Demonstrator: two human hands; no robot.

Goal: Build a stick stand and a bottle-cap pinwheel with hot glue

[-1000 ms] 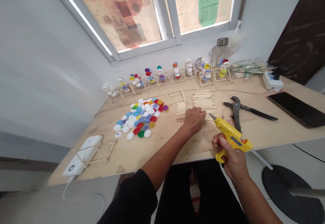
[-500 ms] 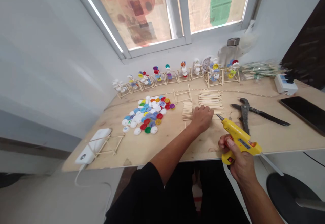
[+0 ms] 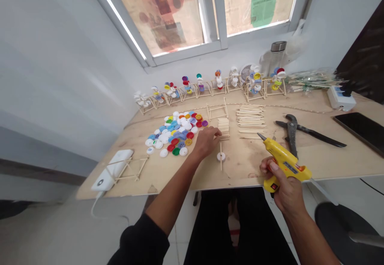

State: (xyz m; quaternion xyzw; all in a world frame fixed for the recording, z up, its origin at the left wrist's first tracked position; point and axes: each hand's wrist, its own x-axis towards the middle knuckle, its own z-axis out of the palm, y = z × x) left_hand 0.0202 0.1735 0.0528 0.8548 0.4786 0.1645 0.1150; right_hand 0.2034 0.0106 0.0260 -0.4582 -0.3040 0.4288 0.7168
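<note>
Clasping glue gun (image 3: 286, 164) in right grip (image 3: 286, 191), poising left grip (image 3: 207, 141), half-curled, at short sticks (image 3: 223, 126), any hold there impossible to tell, near caps (image 3: 177, 132) on tabletop (image 3: 195, 175).

Soft, fairly bright light comes through the papered window (image 3: 221, 21), blown out to white along its left edge. A hazy sheen streaks the left wall (image 3: 60, 57); shadows on the wooden tabletop (image 3: 207, 177) are faint. Wide-angle distortion stretches the margins, and the floor (image 3: 60, 233) looks blurred.
</note>
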